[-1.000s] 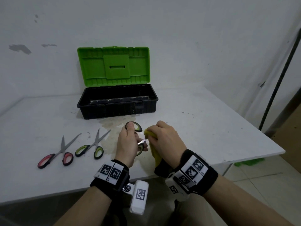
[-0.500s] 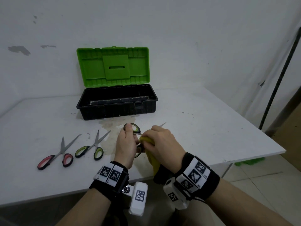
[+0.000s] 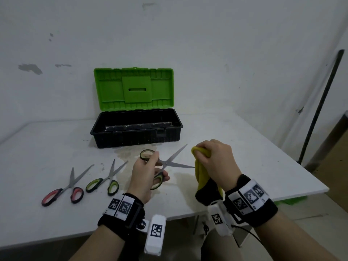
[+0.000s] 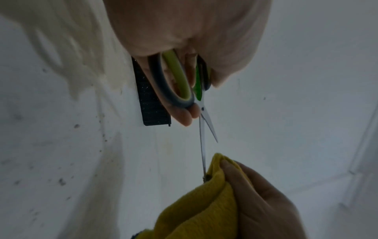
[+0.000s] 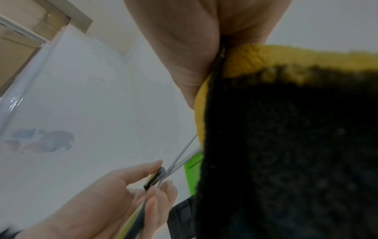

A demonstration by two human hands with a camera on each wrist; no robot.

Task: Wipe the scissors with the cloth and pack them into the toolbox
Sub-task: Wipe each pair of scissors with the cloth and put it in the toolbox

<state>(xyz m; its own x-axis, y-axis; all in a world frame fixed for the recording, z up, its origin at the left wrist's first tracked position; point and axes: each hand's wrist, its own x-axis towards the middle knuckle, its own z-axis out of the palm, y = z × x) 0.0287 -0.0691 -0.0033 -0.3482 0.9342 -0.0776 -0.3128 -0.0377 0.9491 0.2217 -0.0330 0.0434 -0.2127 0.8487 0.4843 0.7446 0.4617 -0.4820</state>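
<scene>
My left hand (image 3: 146, 172) grips the handles of green-and-grey scissors (image 3: 170, 163), held above the table with the blades spread apart. The tip of the lower blade (image 4: 202, 155) meets the yellow cloth (image 3: 202, 172) bunched in my right hand (image 3: 216, 161). In the right wrist view the cloth (image 5: 255, 61) and its dark underside fill most of the picture. The black toolbox (image 3: 136, 136) stands open behind the hands, its green lid (image 3: 133, 89) upright against the wall.
Two more pairs lie on the white table (image 3: 244, 157) at the left: red-handled scissors (image 3: 63, 192) and green-handled scissors (image 3: 103, 183). A brownish stain (image 3: 130, 157) marks the tabletop in front of the toolbox. The table's right edge drops to the floor.
My right hand has slid the cloth rightward along the blade from the pivot to the tip. The scissor blades, hidden before, now show spread apart.
</scene>
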